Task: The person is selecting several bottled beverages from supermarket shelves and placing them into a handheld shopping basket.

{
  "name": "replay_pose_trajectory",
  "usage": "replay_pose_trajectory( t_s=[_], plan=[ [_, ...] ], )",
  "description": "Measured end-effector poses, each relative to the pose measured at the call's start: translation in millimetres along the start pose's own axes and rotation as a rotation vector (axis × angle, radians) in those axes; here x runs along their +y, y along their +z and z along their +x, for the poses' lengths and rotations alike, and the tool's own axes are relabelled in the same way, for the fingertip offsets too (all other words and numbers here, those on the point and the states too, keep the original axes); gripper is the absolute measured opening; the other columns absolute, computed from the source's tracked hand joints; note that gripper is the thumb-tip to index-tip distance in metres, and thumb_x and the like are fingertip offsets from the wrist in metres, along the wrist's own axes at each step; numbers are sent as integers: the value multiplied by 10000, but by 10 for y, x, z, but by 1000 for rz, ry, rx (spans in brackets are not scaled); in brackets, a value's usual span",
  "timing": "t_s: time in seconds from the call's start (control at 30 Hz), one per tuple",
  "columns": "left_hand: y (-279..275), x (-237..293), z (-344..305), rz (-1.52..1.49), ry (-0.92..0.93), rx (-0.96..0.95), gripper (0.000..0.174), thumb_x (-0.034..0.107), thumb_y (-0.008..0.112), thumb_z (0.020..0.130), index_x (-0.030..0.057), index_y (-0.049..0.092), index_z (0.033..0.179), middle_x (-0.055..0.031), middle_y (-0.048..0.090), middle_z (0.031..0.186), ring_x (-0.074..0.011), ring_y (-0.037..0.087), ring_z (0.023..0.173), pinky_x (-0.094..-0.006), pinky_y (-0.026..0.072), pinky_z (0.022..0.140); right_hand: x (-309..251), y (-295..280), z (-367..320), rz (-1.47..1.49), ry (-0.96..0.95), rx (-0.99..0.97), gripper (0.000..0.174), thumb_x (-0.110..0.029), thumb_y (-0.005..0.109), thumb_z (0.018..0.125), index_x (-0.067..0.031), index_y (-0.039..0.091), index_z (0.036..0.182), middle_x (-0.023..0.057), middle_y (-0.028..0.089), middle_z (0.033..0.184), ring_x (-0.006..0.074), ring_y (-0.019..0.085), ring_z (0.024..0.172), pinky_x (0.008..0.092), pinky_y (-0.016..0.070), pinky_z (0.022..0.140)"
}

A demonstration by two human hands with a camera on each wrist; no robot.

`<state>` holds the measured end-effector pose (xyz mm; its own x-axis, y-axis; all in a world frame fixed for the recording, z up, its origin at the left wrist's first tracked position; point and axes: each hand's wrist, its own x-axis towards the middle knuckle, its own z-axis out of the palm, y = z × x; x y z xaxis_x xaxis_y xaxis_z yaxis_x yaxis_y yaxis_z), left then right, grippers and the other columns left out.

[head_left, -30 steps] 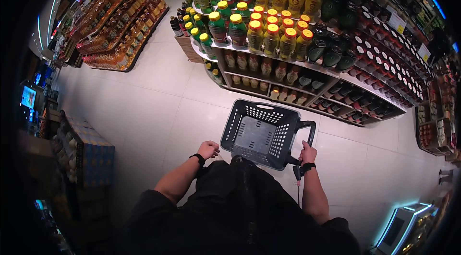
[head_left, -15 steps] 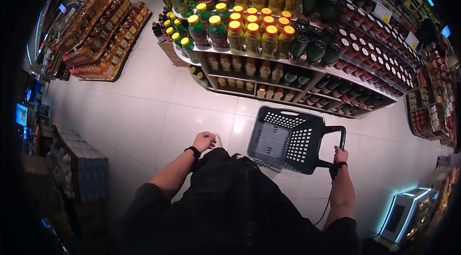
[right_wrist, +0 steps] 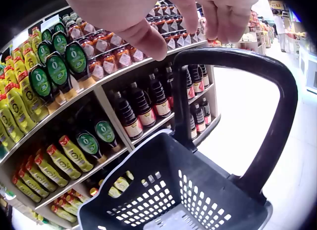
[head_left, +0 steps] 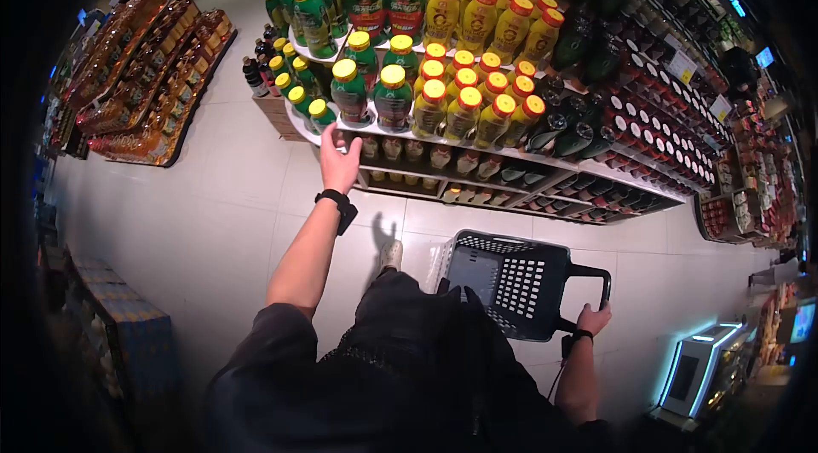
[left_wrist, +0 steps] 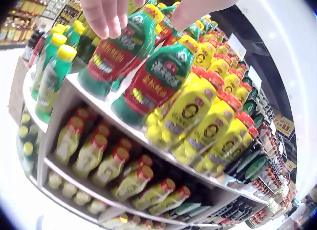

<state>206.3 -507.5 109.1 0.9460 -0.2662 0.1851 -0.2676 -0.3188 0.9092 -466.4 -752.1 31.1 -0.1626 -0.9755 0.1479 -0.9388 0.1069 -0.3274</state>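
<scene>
My left hand (head_left: 340,165) reaches forward at the display's front corner, close to the green bottles with yellow caps. In the left wrist view, its fingers (left_wrist: 110,17) and thumb stand apart over a green bottle with a red label (left_wrist: 115,54). A second such bottle (left_wrist: 153,84) stands to the right on the same ledge. My right hand (head_left: 594,317) is at the black handle (right_wrist: 237,62) of a dark grey shopping basket (head_left: 532,282). In the right wrist view its fingers hang loosely bent just above the handle, whose bar shows unwrapped.
Yellow bottles with red caps (head_left: 464,108) stand right of the green ones, then dark bottles and jars (head_left: 656,133). Lower shelves hold more bottles. A stand of orange packaged goods (head_left: 158,82) is at far left, blue-patterned boxes (head_left: 128,329) at lower left.
My left hand has moved from beside my body forward and up to the green bottles. Basket and right hand now appear lower in the head view, and the display appears nearer.
</scene>
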Motion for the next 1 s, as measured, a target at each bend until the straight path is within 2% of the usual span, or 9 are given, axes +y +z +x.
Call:
replay_pose_trajectory(
  t_s=[0.03,0.1,0.17,0.3,0.37,0.67,0.77,0.97,1.0],
  plan=[
    [101,61,287,41,90,62,652,239,772,828,25,464,1361,-180,581,1222,-289,576,1107,-394,463,971,7,137,-59,46,-63,38,536,-87,700,755,4,556,1263,218,587,1209,357,588,1112,443,465,991],
    [250,2,843,142,228,169,737,307,802,791,47,457,1389,-202,527,1320,-354,494,1233,-443,383,1063,-317,306,-261,295,85,-166,492,-55,704,758,0,585,1232,182,616,1174,282,649,962,387,523,870],
    [278,147,1188,239,226,165,810,383,832,745,72,464,1396,-188,510,1345,-371,463,1265,-464,363,1077,-651,416,-523,328,59,-260,396,-48,706,776,6,626,1160,149,653,1088,217,654,870,335,535,789],
    [444,96,1670,343,233,131,729,434,851,713,77,562,1278,-133,576,1250,-338,511,1207,-451,395,1026,-1199,692,-858,556,233,-488,325,-8,690,794,10,638,1115,111,663,1004,182,646,805,304,536,729],
    [476,-41,1797,332,245,120,663,423,858,710,51,600,1195,-124,608,1183,-333,538,1158,-444,414,996,-1512,746,-981,629,253,-565,300,-7,667,810,17,631,1107,88,664,935,149,631,675,277,515,604],
    [442,-262,1874,83,241,64,565,316,883,713,7,668,1135,-148,687,1120,-295,640,1043,-380,492,934,-2159,884,-1168,575,279,-744,241,-20,651,851,32,631,1086,20,615,819,101,582,650,264,510,568],
    [325,-304,1872,40,263,75,488,262,875,716,16,678,1089,-124,698,1073,-275,653,999,-371,506,897,-2241,981,-1166,556,220,-769,245,-59,619,890,23,609,1120,85,668,864,167,662,643,294,525,535],
    [17,-268,1933,-232,302,55,501,150,879,725,-15,664,1146,-93,711,1076,-177,675,948,-303,523,879,-2484,1061,-1110,475,197,-888,241,-63,618,894,20,609,1120,86,670,868,169,665,636,291,526,535],
    [-73,-153,1904,-227,309,43,465,56,848,756,-32,647,1167,-49,699,1056,-124,650,943,-274,509,884,-2455,1098,-1111,481,185,-891,217,-61,621,895,17,623,1097,84,672,855,164,664,637,289,526,536]
  ],
)
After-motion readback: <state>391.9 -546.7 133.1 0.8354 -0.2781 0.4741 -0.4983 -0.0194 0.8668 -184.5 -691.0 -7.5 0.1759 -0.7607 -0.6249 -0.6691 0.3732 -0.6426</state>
